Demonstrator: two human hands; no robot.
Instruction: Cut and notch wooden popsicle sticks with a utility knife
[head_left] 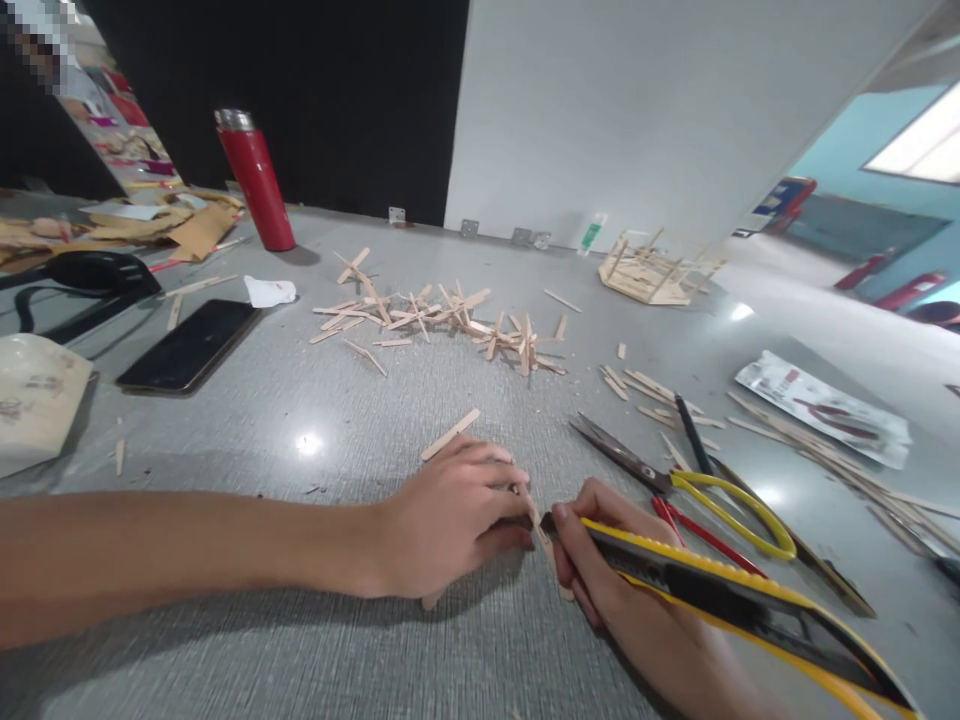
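My left hand [450, 515] rests on the grey table, its fingers closed around one end of a thin wooden stick [558, 570]. In my right hand [622, 590] is a yellow and black utility knife [720, 590], gripped close to its tip. The knife's tip meets the stick just beside my left fingertips; the blade itself is too small to make out. Another flat wooden stick [451, 434] lies just beyond my left knuckles. Part of a stick also pokes out beneath my left palm, mostly hidden.
Cut stick pieces [450, 315] lie heaped mid-table. Yellow-handled scissors [675, 480] and red-handled pliers [705, 535] are right of my hands. Further off stand a red bottle [256, 180] and a wooden stick frame [652, 270]. A phone [191, 348] lies left, a silver packet [825, 405] right.
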